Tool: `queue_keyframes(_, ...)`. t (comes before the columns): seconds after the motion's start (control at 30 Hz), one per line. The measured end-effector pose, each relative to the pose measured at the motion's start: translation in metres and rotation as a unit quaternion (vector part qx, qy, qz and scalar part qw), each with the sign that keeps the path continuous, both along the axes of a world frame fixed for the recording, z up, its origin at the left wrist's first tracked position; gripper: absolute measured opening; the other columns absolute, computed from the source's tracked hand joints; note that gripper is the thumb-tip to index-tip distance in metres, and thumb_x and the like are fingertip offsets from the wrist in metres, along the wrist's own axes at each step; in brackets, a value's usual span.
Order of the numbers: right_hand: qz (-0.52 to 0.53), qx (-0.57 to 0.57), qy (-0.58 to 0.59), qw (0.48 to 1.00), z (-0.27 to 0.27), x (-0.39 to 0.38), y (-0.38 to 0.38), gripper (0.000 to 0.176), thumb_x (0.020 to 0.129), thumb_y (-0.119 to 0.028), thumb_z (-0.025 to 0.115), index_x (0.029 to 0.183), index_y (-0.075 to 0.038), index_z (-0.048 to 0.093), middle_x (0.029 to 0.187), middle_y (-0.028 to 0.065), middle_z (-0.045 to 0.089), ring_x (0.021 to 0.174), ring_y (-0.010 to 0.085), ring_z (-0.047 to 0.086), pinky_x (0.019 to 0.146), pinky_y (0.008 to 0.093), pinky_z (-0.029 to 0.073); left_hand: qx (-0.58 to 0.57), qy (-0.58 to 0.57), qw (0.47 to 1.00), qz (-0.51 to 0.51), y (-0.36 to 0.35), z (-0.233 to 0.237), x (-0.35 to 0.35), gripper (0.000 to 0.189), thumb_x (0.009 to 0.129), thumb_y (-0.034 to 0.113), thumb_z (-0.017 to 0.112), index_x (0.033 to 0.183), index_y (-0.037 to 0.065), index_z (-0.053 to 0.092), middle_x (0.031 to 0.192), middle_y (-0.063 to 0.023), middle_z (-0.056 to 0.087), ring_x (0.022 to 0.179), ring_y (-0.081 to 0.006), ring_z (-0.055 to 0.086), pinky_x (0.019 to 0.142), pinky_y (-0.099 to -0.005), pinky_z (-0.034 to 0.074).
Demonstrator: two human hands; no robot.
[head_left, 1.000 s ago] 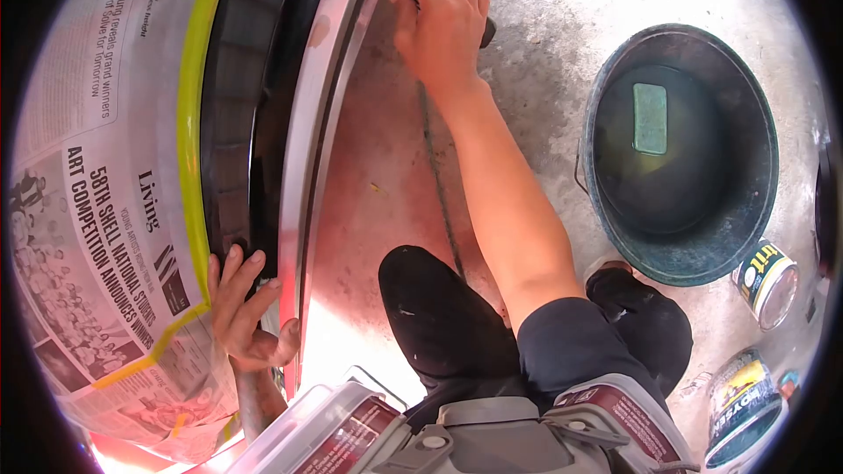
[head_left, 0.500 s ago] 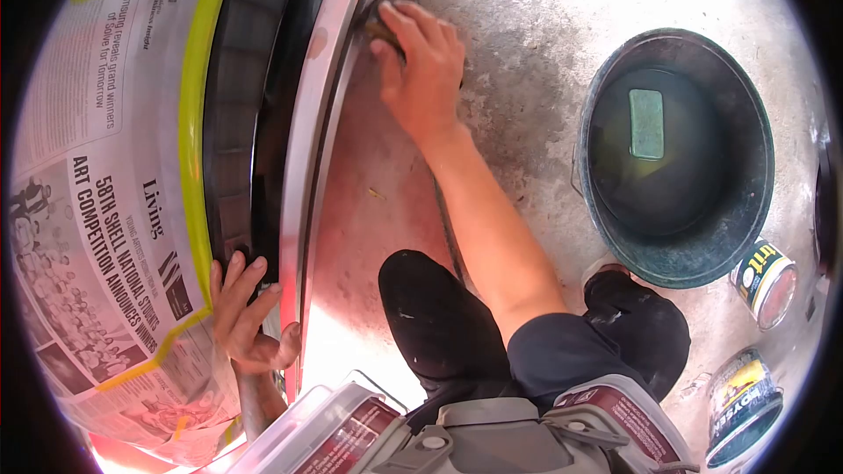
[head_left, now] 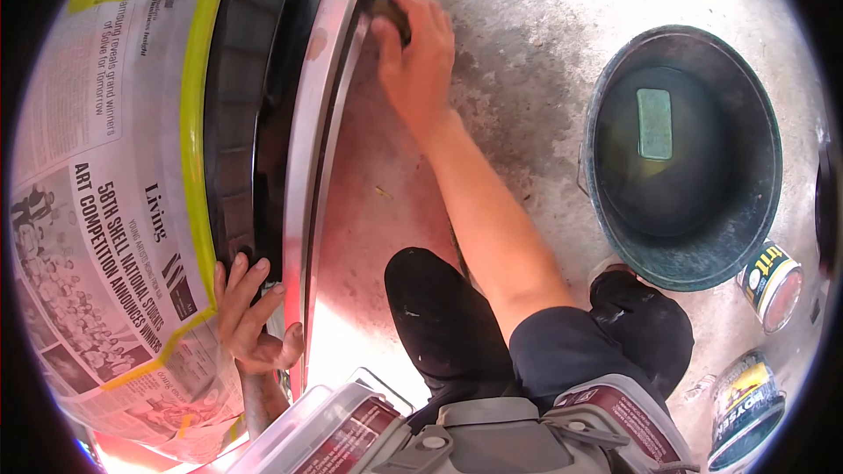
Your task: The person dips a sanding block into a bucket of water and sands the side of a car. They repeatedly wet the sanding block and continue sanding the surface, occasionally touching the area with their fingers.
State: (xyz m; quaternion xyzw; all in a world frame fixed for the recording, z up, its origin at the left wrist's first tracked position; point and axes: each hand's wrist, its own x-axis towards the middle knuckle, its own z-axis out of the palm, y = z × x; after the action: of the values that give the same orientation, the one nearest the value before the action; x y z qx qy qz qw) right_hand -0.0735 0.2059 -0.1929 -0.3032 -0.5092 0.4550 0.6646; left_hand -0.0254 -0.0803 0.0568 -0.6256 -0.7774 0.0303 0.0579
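Observation:
My right hand (head_left: 423, 53) grips a small dark block (head_left: 392, 16) with its fingers curled round it. It presses the block near the upper end of a dull, pinkish vehicle panel (head_left: 378, 158), beside the pale edge strip (head_left: 307, 105). Some of the block is hidden by the fingers. Lower left, my left hand (head_left: 253, 320) rests with fingers spread, holding nothing. Its fingertips touch the black trim (head_left: 235, 202) beside the newspaper (head_left: 105, 184), which is fixed along its border with yellow-green tape (head_left: 195, 79).
On the concrete floor (head_left: 518, 35) to the right stands a dark bucket (head_left: 746, 228) of murky water with a green rectangular block (head_left: 654, 123) in it. Two labelled cans, one upper (head_left: 771, 285) and one lower (head_left: 746, 417), are near it. My bent knees are close to the panel.
My right hand has moved slightly up along the panel edge with the block. The left hand keeps its place on the trim. The whole view has shifted a little.

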Motion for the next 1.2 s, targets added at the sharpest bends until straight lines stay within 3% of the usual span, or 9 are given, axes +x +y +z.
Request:
queue_keyframes(0.53, 0.073, -0.111, 0.139, 0.981, 0.005, -0.008, -0.015, 0.036, 0.090, -0.003, 0.067, 0.125, 0.000, 0.060, 0.123, 0.0213, 0.064, 0.112, 0.0399, 0.062, 0.098, 0.0436, 0.050, -0.002, 0.002, 1.000, 0.008, 0.002, 0.001, 0.001, 0.037, 0.085, 0.039, 0.068, 0.099, 0.005, 0.074, 0.121, -0.0214, 0.071, 0.129, -0.0417, 0.059, 0.117, -0.0573, 0.032)
queue_keyframes(0.63, 0.042, -0.137, 0.172, 0.975, 0.010, -0.009, -0.042, 0.031, 0.093, -0.008, 0.068, 0.123, 0.000, 0.063, 0.115, 0.0147, 0.068, 0.104, 0.0230, 0.065, 0.094, 0.0357, 0.051, -0.008, 0.004, 1.000, 0.008, 0.002, 0.002, 0.002, 0.038, 0.085, 0.039, 0.068, 0.098, 0.005, 0.074, 0.121, -0.0214, 0.071, 0.129, -0.0419, 0.060, 0.117, -0.0573, 0.032)
queue_keyframes(0.73, 0.009, -0.062, 0.127, 0.990, -0.003, -0.020, -0.004, 0.031, 0.093, -0.007, 0.068, 0.123, 0.000, 0.063, 0.115, 0.0154, 0.068, 0.104, 0.0242, 0.065, 0.095, 0.0355, 0.050, -0.004, 0.000, 1.000, 0.013, 0.002, 0.002, 0.003, 0.037, 0.085, 0.038, 0.068, 0.098, 0.004, 0.074, 0.121, -0.0218, 0.071, 0.129, -0.0423, 0.060, 0.117, -0.0572, 0.032)
queue_keyframes(0.77, -0.009, -0.027, 0.072, 0.997, -0.009, -0.024, 0.015, 0.055, 0.092, -0.010, 0.071, 0.143, -0.007, 0.052, 0.116, 0.0134, 0.070, 0.106, 0.0298, 0.067, 0.097, 0.0399, 0.050, 0.001, 0.000, 1.000, 0.012, 0.000, 0.001, 0.003, 0.037, 0.085, 0.038, 0.068, 0.098, 0.004, 0.074, 0.121, -0.0219, 0.071, 0.128, -0.0424, 0.060, 0.117, -0.0574, 0.032)
queue_keyframes(0.87, 0.035, -0.034, -0.025, 0.999, -0.005, 0.007, 0.042, 0.062, 0.095, -0.015, 0.065, 0.153, -0.010, 0.043, 0.134, 0.0238, 0.061, 0.124, 0.0393, 0.058, 0.106, 0.0486, 0.045, 0.014, 0.001, 1.000, 0.000, -0.001, -0.003, 0.000, 0.037, 0.085, 0.038, 0.068, 0.098, 0.004, 0.074, 0.122, -0.0223, 0.071, 0.128, -0.0426, 0.060, 0.116, -0.0578, 0.032)
queue_keyframes(0.9, 0.044, -0.042, -0.035, 0.998, -0.010, 0.015, 0.041, 0.055, 0.095, -0.013, 0.064, 0.148, -0.009, 0.048, 0.130, 0.0201, 0.064, 0.115, 0.0410, 0.061, 0.100, 0.0495, 0.047, 0.010, 0.003, 1.000, -0.004, 0.000, -0.002, 0.000, 0.037, 0.086, 0.038, 0.068, 0.098, 0.004, 0.074, 0.122, -0.0224, 0.071, 0.128, -0.0426, 0.060, 0.116, -0.0579, 0.032)
queue_keyframes(1.0, 0.163, 0.012, -0.341, 0.926, -0.023, 0.047, 0.035, 0.085, 0.089, -0.016, 0.074, 0.160, -0.017, 0.028, 0.115, 0.0105, 0.072, 0.109, 0.0353, 0.067, 0.097, 0.0462, 0.049, 0.005, 0.008, 1.000, 0.001, 0.001, 0.000, 0.000, 0.038, 0.086, 0.038, 0.068, 0.097, 0.003, 0.074, 0.122, -0.0226, 0.071, 0.128, -0.0427, 0.061, 0.116, -0.0580, 0.033)
queue_keyframes(1.1, 0.202, 0.070, -0.356, 0.910, -0.014, 0.047, 0.039, 0.099, 0.090, -0.022, 0.073, 0.164, -0.031, 0.008, 0.111, 0.0110, 0.073, 0.105, 0.0356, 0.067, 0.092, 0.0481, 0.049, 0.001, 0.011, 1.000, 0.007, 0.000, -0.001, 0.001, 0.038, 0.085, 0.038, 0.068, 0.097, 0.003, 0.074, 0.122, -0.0227, 0.071, 0.128, -0.0427, 0.060, 0.116, -0.0580, 0.033)
queue_keyframes(1.2, 0.287, 0.080, -0.384, 0.874, 0.015, 0.066, 0.058, 0.068, 0.093, -0.015, 0.067, 0.153, -0.017, 0.036, 0.121, 0.0152, 0.068, 0.107, 0.0384, 0.064, 0.095, 0.0493, 0.048, -0.002, 0.013, 1.000, 0.005, 0.000, -0.001, 0.000, 0.037, 0.085, 0.038, 0.069, 0.097, 0.003, 0.074, 0.122, -0.0227, 0.071, 0.128, -0.0426, 0.060, 0.116, -0.0582, 0.033)
